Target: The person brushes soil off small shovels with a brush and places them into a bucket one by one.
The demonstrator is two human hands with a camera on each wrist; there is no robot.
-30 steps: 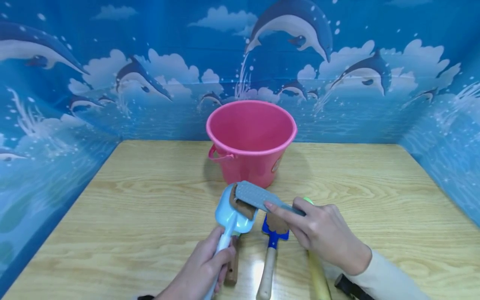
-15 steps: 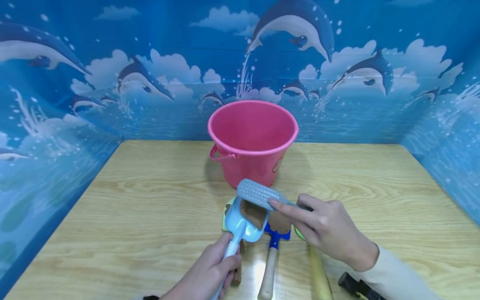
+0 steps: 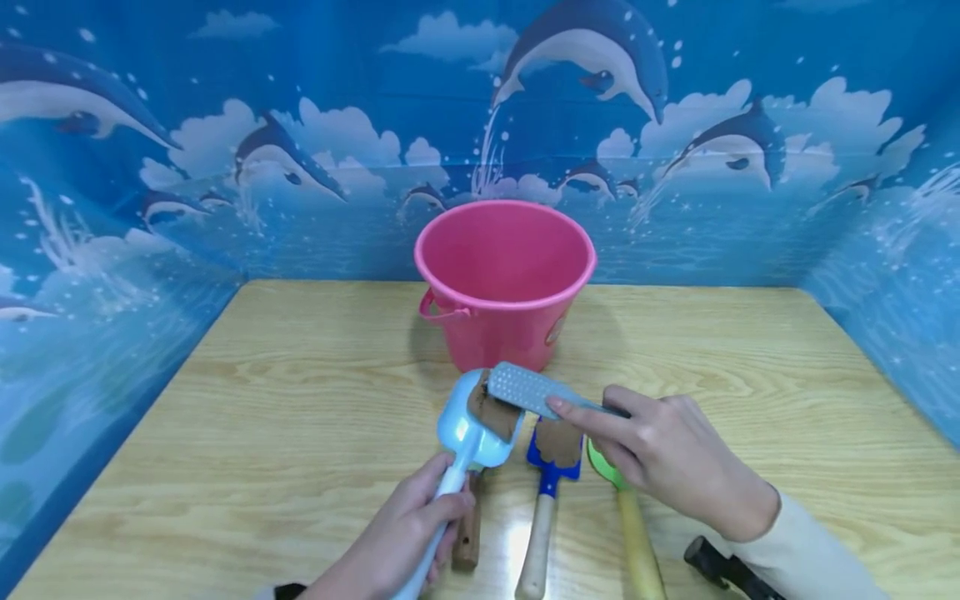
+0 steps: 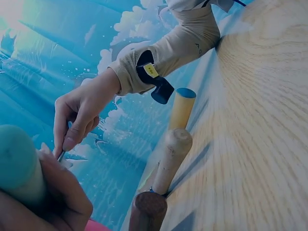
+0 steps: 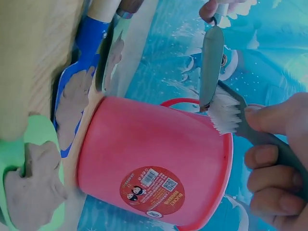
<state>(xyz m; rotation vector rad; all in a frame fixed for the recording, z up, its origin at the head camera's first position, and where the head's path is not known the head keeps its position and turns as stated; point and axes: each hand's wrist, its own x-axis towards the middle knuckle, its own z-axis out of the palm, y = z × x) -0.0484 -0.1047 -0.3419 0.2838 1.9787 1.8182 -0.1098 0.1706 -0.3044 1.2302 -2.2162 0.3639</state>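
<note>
My left hand [image 3: 416,521] grips the handle of a light blue toy shovel [image 3: 456,423], held up in front of the bucket. A brown layer like wet sand [image 3: 495,417] coats part of its scoop. In my right hand [image 3: 663,454] is a grey-blue brush [image 3: 525,388], its head overlapping the scoop's upper right edge. From the right wrist view, white bristles [image 5: 224,114] meet the lower end of the shovel [image 5: 211,67], beside the bucket rim. The left wrist view shows mainly the shovel's handle end [image 4: 17,156] within curled fingers.
A pink bucket [image 3: 491,337] stands behind the hands. Between them on the wooden table lie a blue shovel [image 3: 547,483], a green shovel [image 3: 603,467] with yellow handle, and a brown-handled tool [image 3: 467,533]. The blue and green blades carry brown sand. A dolphin-printed backdrop [image 3: 360,150] surrounds the table.
The light blue shovel shifted right and a little nearer, then back left and up. The brush moved slightly right overall, its head passing across the scoop; both grips stay the same.
</note>
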